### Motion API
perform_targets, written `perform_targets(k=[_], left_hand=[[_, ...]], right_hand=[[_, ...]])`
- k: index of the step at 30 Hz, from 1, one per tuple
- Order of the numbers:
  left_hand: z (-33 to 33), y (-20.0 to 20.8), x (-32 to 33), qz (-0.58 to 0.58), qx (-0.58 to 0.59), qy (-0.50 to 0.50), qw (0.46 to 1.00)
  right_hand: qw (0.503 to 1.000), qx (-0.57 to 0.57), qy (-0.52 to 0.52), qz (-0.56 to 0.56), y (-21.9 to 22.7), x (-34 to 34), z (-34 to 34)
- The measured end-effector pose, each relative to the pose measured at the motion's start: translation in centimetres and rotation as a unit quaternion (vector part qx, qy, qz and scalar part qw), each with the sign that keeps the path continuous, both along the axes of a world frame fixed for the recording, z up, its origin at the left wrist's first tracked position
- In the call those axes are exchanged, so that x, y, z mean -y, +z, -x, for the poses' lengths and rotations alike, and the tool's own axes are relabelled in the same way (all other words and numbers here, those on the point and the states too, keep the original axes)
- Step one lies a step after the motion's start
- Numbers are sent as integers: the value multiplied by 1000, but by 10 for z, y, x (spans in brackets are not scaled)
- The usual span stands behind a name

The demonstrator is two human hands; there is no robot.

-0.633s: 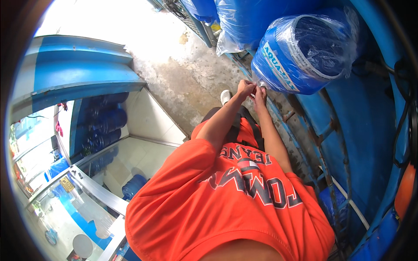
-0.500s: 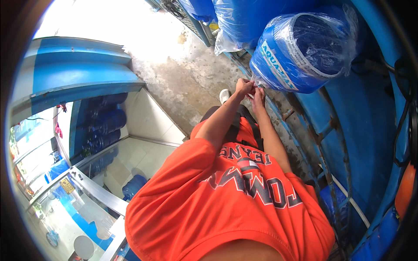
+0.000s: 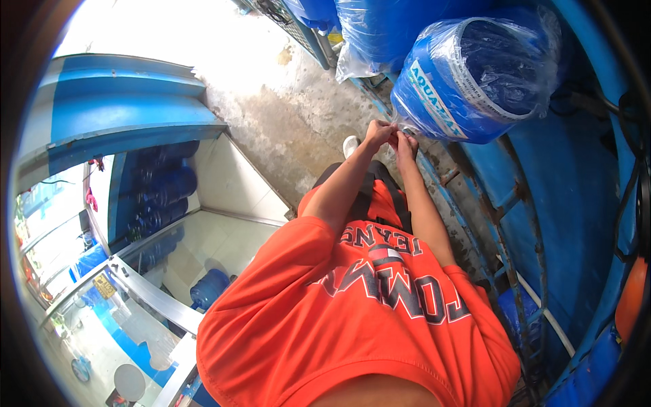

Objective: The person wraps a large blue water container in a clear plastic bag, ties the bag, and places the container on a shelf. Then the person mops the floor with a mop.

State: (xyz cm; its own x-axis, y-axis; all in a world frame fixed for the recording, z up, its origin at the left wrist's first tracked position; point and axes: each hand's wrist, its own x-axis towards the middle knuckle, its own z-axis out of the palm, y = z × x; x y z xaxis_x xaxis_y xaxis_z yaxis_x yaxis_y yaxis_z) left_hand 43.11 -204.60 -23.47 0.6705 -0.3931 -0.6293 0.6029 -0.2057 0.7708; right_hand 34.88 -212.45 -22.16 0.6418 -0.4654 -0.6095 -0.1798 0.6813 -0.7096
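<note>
A large blue water jug (image 3: pixel 427 108), wrapped in a clear plastic bag (image 3: pixel 548 61), lies tilted on its side, with its round bottom toward the upper right. The gathered end of the bag comes down at the jug's lower left. There my left hand (image 3: pixel 380 131) is closed, its fingertips pinched on the plastic. Close beside it, my right hand (image 3: pixel 407 145) has its fingers bent inward on the same gathered end. The fingertips of both hands almost touch, and the exact twist or knot between them is too small to make out.
A rusty blue metal rack (image 3: pixel 498 210) runs along my right, beneath the jug. More wrapped blue jugs (image 3: pixel 380 34) stand at the top. On my left are a blue step-shaped panel (image 3: pixel 129 108) and a glass-topped counter (image 3: pixel 152 295). Stained concrete floor (image 3: pixel 291 122) lies ahead.
Both hands stay at the gathered bag end; the right hand's fingers have shifted slightly. The jug appears a little to the right and turned slightly.
</note>
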Motion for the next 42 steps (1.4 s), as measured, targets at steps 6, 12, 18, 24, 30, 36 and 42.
perform_targets(k=[6, 12, 18, 24, 30, 36, 42], left_hand=[[2, 3, -4, 14, -12, 15, 1000], [4, 4, -2, -11, 4, 17, 1000], [6, 7, -3, 20, -18, 14, 1000], [10, 6, -2, -8, -5, -1, 1000], [19, 5, 4, -51, -6, 9, 999], [21, 13, 4, -88, -27, 22, 996], [22, 1, 9, -94, -17, -3, 995]], right_hand=[[997, -69, -4, -38, -10, 1, -5], [994, -102, -9, -39, -20, 3, -8], [994, -97, -6, -45, -28, 4, -4], [994, -101, -14, -30, -21, -5, -2], [989, -146, -14, -32, -15, -7, 3], [996, -60, -20, -67, -35, -14, 28], [997, -64, -20, -42, -48, -8, 56]])
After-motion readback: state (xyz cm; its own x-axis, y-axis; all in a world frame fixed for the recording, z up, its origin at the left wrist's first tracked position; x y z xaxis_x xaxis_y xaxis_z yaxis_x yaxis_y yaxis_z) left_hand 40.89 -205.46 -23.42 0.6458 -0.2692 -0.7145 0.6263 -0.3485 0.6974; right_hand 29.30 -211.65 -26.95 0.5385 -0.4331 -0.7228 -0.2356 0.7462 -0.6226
